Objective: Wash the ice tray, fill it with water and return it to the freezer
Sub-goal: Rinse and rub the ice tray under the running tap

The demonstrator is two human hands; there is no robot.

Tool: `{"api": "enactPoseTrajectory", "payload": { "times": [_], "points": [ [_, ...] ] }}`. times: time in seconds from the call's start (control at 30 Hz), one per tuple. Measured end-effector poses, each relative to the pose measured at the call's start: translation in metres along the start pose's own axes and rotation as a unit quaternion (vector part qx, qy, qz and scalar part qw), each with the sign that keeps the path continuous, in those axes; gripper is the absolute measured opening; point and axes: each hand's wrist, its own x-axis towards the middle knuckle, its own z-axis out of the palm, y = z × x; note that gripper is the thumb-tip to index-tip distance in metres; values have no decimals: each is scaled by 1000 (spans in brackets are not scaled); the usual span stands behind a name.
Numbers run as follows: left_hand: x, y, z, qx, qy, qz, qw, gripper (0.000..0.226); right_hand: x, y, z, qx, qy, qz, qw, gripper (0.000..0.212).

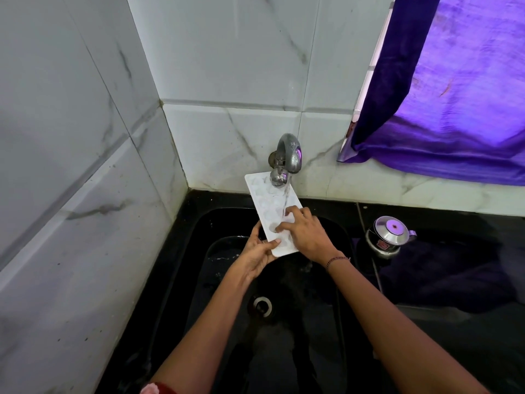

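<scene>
Fingers (pixel 254 233) of the left hand (pixel 260 253) wrap the near left corner of the ice tray (pixel 262 196), thumb on top and the rest curled under its edge. The tray is clamped there and held tilted above the sink (pixel 204 280), with its far end up under the tap (pixel 287 155). Fingers (pixel 298 212) of the right hand (pixel 308 236) lie spread over the tray's near cells, tips pressing into the hollows and gripping nothing. A thin stream of water (pixel 287 199) runs from the spout onto the tray just beyond those fingertips.

Judging by this, the work is in its first stage: the tray is being rinsed and rubbed, and the washing is not yet finished. No soap or sponge shows, so I cannot tell how thorough the wash is. Whether any cells hold water is unclear; the tray slopes and would likely spill. Filling it level under the tap and carrying it to the freezer are both left to do, and no freezer is in view.

The sink is black and wet, with a metal drain (pixel 262 306) at its bottom. To its right the black desk (pixel 443 345) carries a lidded steel pot (pixel 387 236) standing on a dark cloth (pixel 443 274). Pale marble-veined tiles (pixel 71 137) cover both walls of the corner. A purple curtain (pixel 460 89) hangs at the upper right with light glowing through it. A beaded band (pixel 337 259) circles the right wrist.
</scene>
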Motion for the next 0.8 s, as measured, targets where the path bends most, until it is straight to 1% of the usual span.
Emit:
{"api": "enactPoseTrajectory", "payload": {
  "times": [0.07, 0.13, 0.17, 0.2, 0.23, 0.27, 0.3, 0.33, 0.37, 0.4, 0.43, 0.47, 0.53, 0.63, 0.7, 0.8],
  "points": [
    [-2, 0, 0, 5, 7, 4, 1000, 74, 0, -4, 3, 3, -7, -4, 1000, 39],
    [-2, -1, -5, 12, 13, 6, 1000, 76, 0, -6, 7, 21, -23, -33, 999, 39],
    [-3, -1, -8, 14, 18, 2, 1000, 77, 0, -5, 9, 48, -11, -39, 998, 37],
    [-4, -1, -10, 15, 24, -2, 1000, 77, 0, -4, 11, 87, 25, -24, 996, 35],
    [-5, 0, -12, 18, 31, -6, 999, 78, 1, -1, 15, 135, 76, 17, 988, 35],
    [-6, -1, -14, 24, 37, -9, 999, 78, 0, 2, 17, 192, 114, 77, 972, 39],
    [-7, -1, -15, 30, 41, -11, 999, 78, 0, 3, 20, 255, 119, 138, 950, 46],
    [-9, -2, -16, 37, 45, -13, 998, 78, 0, 4, 21, 312, 89, 186, 927, 51],
    [-11, -3, -17, 44, 50, -16, 998, 78, -1, 5, 24, 354, 42, 213, 910, 53],
    [-13, -4, -20, 52, 53, -20, 997, 77, -1, 4, 26, 376, -4, 225, 899, 52],
    [-14, -4, -23, 62, 57, -26, 996, 76, -2, 4, 28, 383, -32, 228, 895, 51],
    [-16, -4, -25, 74, 59, -34, 995, 75, -2, 4, 30, 383, -37, 230, 894, 50],
    [-21, -3, -27, 114, 65, -48, 990, 68, -4, 2, 35, 397, -18, 237, 887, 47],
    [-26, -1, -28, 188, 83, -42, 978, 55, -8, -6, 45, 429, -1, 242, 870, 44],
    [-26, -2, -30, 243, 124, 4, 962, 57, -8, -13, 50, 443, 2, 240, 863, 44],
    [-27, -2, -32, 323, 198, 71, 923, 52, -4, -24, 54, 435, -6, 231, 870, 46]
  ]
}}
